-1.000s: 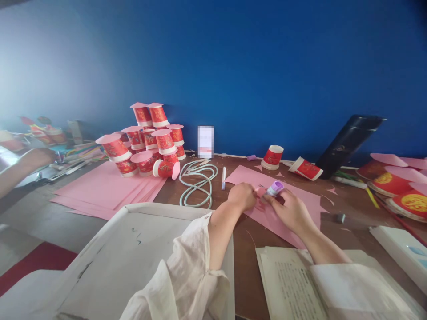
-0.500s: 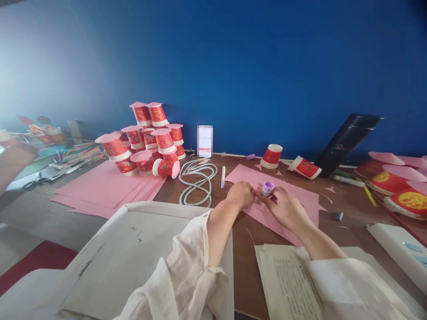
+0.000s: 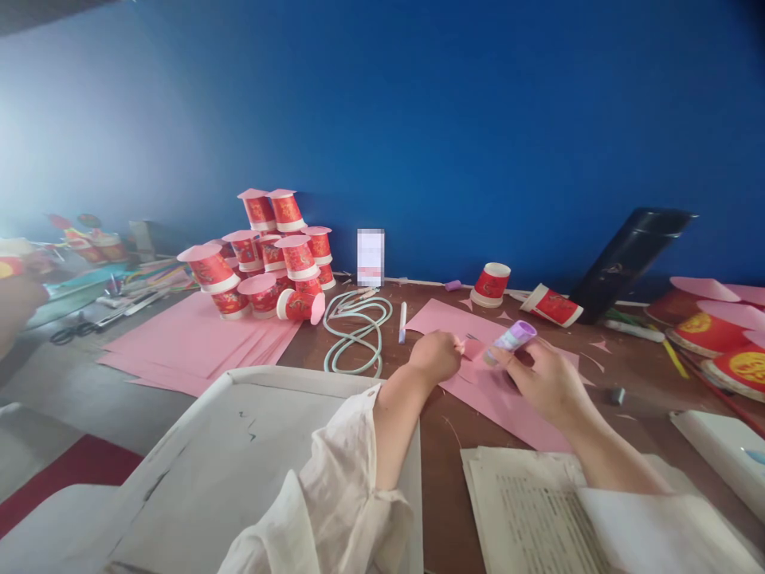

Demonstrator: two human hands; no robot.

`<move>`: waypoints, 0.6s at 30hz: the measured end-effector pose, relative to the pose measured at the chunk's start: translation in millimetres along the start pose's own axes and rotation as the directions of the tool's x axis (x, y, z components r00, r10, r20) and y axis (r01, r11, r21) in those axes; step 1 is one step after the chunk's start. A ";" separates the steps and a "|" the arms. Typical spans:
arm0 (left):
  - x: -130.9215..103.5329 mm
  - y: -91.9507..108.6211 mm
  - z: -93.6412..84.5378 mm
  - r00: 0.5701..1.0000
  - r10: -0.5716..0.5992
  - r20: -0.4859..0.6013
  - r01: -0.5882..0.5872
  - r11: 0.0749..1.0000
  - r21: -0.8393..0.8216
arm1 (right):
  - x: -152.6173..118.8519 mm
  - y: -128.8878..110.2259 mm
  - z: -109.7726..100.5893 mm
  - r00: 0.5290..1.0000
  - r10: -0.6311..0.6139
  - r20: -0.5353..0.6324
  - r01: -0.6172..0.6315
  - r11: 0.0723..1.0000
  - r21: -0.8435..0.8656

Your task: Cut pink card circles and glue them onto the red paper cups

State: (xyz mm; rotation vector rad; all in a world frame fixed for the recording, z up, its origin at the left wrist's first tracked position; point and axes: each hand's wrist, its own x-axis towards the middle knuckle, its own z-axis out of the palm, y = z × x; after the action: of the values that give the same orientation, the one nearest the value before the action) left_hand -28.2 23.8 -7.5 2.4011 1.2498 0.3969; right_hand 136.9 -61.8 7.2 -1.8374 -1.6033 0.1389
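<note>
- Right hand fingers clamped around a purple cylindrical glue stick, tilted over the flat pink paper sheet.
- Left hand pinches a small pink paper scrap just left of the stick.

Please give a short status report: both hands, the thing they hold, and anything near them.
Right hand grips purple glue stick. Left hand pinches small pink paper piece. Both over pink sheet; white pen lies beside.
</note>
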 end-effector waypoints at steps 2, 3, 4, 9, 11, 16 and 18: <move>0.4 -0.2 -0.2 1.000 0.000 0.011 0.000 1.000 -0.009 | 0.3 -0.3 7.7 1.000 -0.027 0.017 0.027 1.000 -0.012; 0.6 -0.1 -0.4 1.000 -0.002 0.016 0.003 1.000 -0.013 | 0.7 -0.3 12.4 0.999 -0.040 0.031 0.041 0.999 -0.021; 0.8 0.1 -0.6 1.000 -0.007 0.020 0.007 1.000 -0.017 | 1.1 -0.3 17.0 0.997 -0.053 0.049 0.055 0.998 -0.037; 0.7 1.0 -1.8 0.999 -0.032 0.037 0.034 0.999 -0.040 | 3.3 -0.3 27.0 0.986 -0.075 0.146 0.104 0.974 -0.203; -0.1 0.9 -2.0 0.999 -0.028 0.039 0.030 0.998 -0.048 | 2.2 -0.7 24.7 0.982 -0.074 0.171 0.114 0.965 -0.236; -2.9 1.0 -1.7 1.000 -0.024 -0.002 0.024 0.999 -0.037 | -2.9 0.4 13.2 0.974 -0.104 0.201 0.140 0.974 -0.179; -3.3 1.7 -1.9 1.000 -0.024 0.001 0.024 0.999 -0.030 | -3.1 1.5 7.1 0.983 -0.060 0.174 0.083 0.989 -0.125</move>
State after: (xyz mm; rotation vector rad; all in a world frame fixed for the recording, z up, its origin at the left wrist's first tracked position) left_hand -29.7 20.7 -5.3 2.3582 1.2624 0.4048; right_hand 134.0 -61.7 0.0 -1.9074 -1.8334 0.1645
